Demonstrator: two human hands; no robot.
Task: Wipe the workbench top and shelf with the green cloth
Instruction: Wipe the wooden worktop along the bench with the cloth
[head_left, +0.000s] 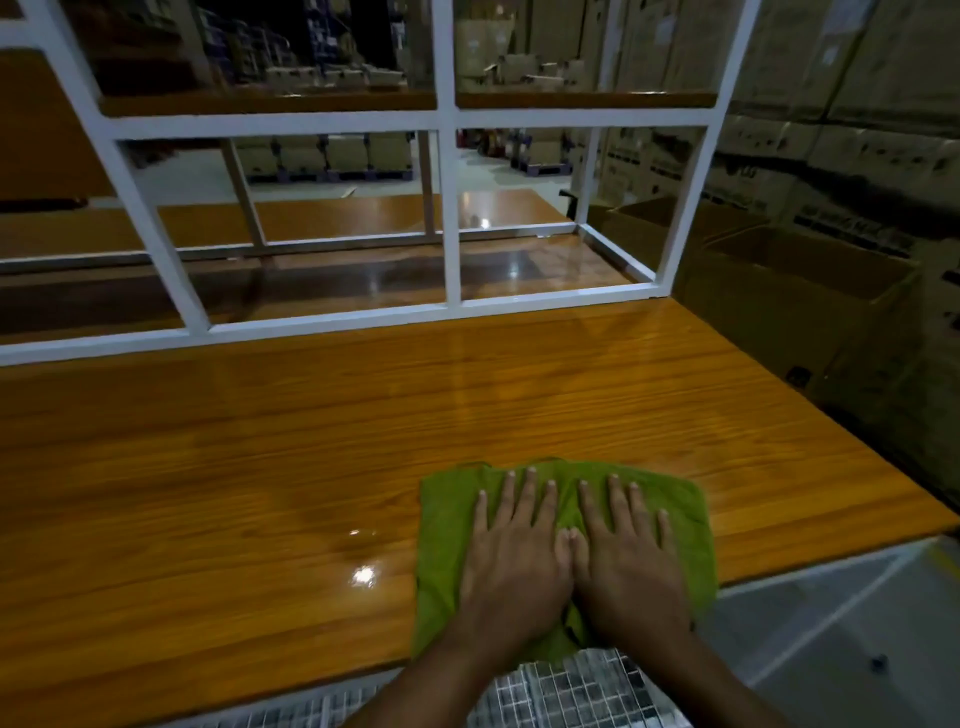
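Worktop wiping in hand — left hand (511, 566) and right hand (631, 566) press flat, fingers straight, on green cloth (675, 499), lower right; next — sweep across worktop (260, 467).

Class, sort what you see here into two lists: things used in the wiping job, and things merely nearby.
Job: green cloth; left hand and right hand, both flat on it; workbench top; shelf.
Nearby: open cardboard boxes beside the bench; stacked cartons behind them.
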